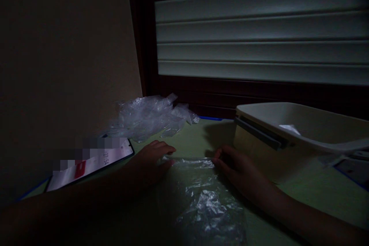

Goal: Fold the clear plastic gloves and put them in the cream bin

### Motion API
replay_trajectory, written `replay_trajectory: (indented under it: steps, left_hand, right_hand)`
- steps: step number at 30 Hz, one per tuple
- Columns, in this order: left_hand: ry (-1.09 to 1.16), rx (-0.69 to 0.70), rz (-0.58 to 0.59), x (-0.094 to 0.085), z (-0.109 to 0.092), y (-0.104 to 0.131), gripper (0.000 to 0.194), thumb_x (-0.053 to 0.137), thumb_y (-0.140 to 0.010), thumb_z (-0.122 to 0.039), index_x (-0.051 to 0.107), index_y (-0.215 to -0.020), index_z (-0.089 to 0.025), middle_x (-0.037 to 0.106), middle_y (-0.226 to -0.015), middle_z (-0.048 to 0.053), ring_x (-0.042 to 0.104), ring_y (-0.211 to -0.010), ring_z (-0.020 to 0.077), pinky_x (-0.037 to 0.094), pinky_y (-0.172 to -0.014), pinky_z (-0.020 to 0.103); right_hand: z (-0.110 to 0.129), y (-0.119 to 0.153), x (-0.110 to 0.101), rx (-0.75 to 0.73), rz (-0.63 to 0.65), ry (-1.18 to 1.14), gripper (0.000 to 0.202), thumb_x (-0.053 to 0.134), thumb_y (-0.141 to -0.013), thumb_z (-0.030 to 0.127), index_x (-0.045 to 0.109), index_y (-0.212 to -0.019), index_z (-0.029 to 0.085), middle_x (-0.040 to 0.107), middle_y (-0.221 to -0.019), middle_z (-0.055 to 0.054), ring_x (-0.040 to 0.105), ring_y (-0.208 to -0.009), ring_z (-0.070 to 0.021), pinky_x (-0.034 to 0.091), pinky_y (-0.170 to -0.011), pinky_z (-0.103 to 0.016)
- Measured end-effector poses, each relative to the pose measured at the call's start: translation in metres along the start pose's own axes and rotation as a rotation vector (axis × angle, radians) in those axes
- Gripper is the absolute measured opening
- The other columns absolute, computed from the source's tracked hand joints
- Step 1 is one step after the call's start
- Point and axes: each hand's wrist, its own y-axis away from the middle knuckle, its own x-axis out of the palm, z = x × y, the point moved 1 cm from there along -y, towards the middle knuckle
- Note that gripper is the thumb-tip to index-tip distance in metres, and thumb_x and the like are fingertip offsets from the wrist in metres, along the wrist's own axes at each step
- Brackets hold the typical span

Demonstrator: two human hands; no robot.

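A clear plastic bag (207, 200) lies spread on the green surface, crinkled toward its near end. At its far left corner is my left hand (154, 159), with thumb and forefinger apart and the thumb on the bag's edge. My right hand (235, 165) pinches the far right corner between thumb and curled fingers. The bag's far edge runs fairly straight between both hands.
Crumpled clear bags (150, 117) form a pile at the back left. A lit phone (95, 163) lies beside my left forearm. A white bin (259, 153) holding a bit of plastic stands at right. Behind is a slatted panel (259, 30).
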Motion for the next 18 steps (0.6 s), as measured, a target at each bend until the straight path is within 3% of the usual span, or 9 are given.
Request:
replay_trajectory:
  steps: [9, 13, 18]
  left_hand:
    - [0.124, -0.071, 0.024, -0.0034, -0.0038, -0.0073, 0.012, 0.053, -0.073, -0.018, 0.061, -0.082, -0.016, 0.064, -0.080, 0.002, 0.058, -0.076, 0.0160, 0.045, -0.072, 0.027]
    - [0.130, -0.052, 0.006, -0.0022, -0.0023, -0.0070, 0.011, 0.052, -0.074, -0.018, 0.061, -0.079, -0.017, 0.063, -0.079, 0.002, 0.057, -0.075, 0.0161, 0.045, -0.072, 0.027]
    - [0.128, -0.069, 0.017, -0.0044, -0.0075, -0.0072, 0.011, 0.051, -0.073, -0.019, 0.061, -0.078, -0.016, 0.063, -0.080, 0.002, 0.058, -0.075, 0.0162, 0.045, -0.070, 0.026]
  right_hand:
    - [-0.0073, -0.0005, -0.0003, 0.027, -0.040, -0.024, 0.013, 0.050, -0.082, 0.031, 0.053, -0.083, 0.019, 0.060, -0.074, -0.003, 0.057, -0.067, -0.0167, 0.046, -0.058, -0.027]
    - [-0.0080, -0.0010, 0.0015, 0.071, -0.015, -0.080, 0.037, 0.061, -0.073, 0.036, 0.054, -0.104, 0.018, 0.064, -0.087, -0.007, 0.061, -0.077, -0.0209, 0.049, -0.065, -0.032]
    - [-0.0066, -0.0026, 0.0006, 0.074, 0.063, -0.089, 0.019, 0.055, -0.075, 0.026, 0.061, -0.091, 0.017, 0.067, -0.085, -0.006, 0.063, -0.078, -0.0210, 0.050, -0.070, -0.033]
